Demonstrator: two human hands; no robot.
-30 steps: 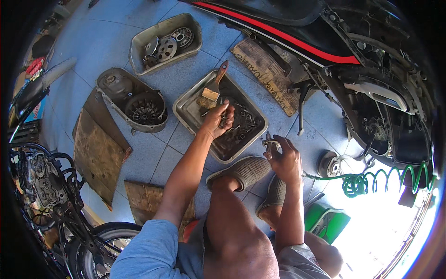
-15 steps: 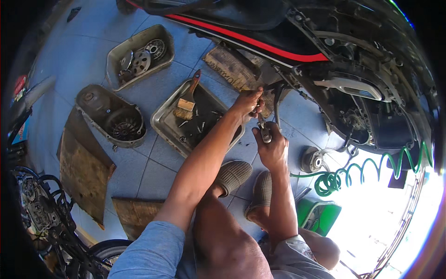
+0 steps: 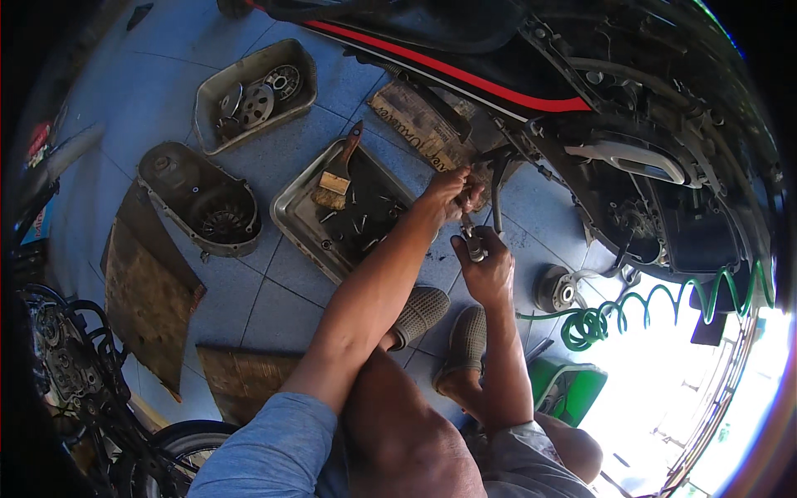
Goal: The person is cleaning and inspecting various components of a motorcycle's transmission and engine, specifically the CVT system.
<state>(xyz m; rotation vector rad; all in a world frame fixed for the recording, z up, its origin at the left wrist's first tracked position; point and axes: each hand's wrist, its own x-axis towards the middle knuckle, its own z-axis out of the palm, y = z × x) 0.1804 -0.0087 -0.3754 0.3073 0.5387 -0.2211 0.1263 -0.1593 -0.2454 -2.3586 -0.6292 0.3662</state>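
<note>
My right hand (image 3: 488,267) is closed around a silvery air blow gun (image 3: 474,244), its nozzle aimed up at my left hand. My left hand (image 3: 452,195) pinches something small and dark that I cannot make out, right at the nozzle. A metal tray (image 3: 286,217) lies below and left of my left forearm. In it rest a paintbrush (image 3: 339,176) with a wooden handle and several small bolts (image 3: 360,222). A flattened cardboard piece (image 3: 411,124) lies on the floor just beyond my left hand.
A black motorcycle with a red stripe (image 3: 465,79) fills the upper right. Left stand a bin of round metal parts (image 3: 203,124), a crankcase cover (image 3: 154,178) and wooden boards (image 3: 149,307). A green coiled hose (image 3: 585,330), a round hub part (image 3: 556,288) and a green container (image 3: 585,394) lie right.
My left hand has turned slightly, its fingers curling more, and has shifted a little lower. The blow gun in my right hand has tilted slightly. The whole view has moved a little.
</note>
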